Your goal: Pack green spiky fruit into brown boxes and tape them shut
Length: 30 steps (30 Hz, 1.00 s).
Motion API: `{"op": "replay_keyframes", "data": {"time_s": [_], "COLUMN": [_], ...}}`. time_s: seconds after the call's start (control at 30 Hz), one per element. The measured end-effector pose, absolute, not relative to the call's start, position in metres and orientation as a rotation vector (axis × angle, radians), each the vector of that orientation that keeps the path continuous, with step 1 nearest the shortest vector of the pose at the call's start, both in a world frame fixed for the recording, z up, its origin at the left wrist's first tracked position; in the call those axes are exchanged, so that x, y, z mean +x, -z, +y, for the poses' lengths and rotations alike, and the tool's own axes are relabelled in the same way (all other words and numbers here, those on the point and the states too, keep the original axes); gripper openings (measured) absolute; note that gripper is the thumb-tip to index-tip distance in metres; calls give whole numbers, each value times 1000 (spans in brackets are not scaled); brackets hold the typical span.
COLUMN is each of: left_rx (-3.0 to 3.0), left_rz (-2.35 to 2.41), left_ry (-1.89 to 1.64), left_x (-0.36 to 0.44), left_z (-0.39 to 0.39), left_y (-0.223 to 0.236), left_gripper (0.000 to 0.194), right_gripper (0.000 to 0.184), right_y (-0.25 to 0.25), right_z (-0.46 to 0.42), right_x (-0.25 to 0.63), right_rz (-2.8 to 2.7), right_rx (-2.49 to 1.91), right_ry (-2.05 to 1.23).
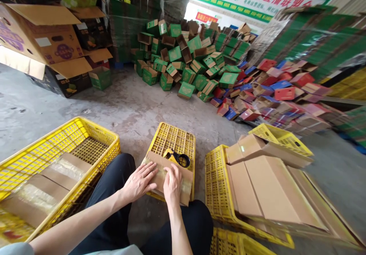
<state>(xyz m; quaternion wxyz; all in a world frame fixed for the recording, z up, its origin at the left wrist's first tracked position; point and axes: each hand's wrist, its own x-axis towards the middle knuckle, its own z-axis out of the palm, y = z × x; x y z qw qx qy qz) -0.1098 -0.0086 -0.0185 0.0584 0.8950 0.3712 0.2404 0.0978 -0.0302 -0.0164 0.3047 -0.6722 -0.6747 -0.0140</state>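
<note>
A flat brown cardboard box (186, 178) with clear tape on it lies across an upturned yellow crate (174, 133) between my knees. My left hand (142, 180) rests flat on the box's left part, fingers stretched out. On its middle, my right hand (172, 184) has its fingers bent and held together against the cardboard; whatever may be between them is hidden. Just beyond both hands, a yellow and black tape dispenser (178, 158) lies on the crate, touching or very close to the box's far edge.
At left, a long yellow crate (97, 131) holds taped cardboard boxes (67, 165). Another yellow crate (214, 178) at right bears folded cardboard (271, 186). Farther off are heaped green cartons (187, 89), red and blue cartons (284, 93), and large open boxes (57, 43).
</note>
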Motion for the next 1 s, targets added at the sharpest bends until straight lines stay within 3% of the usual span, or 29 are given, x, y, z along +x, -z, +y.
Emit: {"op": "replay_keyframes", "data": {"time_s": [0.17,0.57,1.0], "left_rx": [2714,2700,2697], "left_rz": [1125,1130,1152], "left_ry": [-735,-740,-725], "left_x": [-111,-109,-106], "left_z": [-10,-9,-8], "left_y": [18,17,19], "left_gripper": [67,67,67], "right_gripper": [47,27,28], "right_y": [21,-8,-18], "right_z": [-30,-24,6], "right_x": [96,95,117], "right_rz": [-1804,-1840,-2248], "right_rx": [-1831,-1737,-1621], "right_ry": [146,51,207]}}
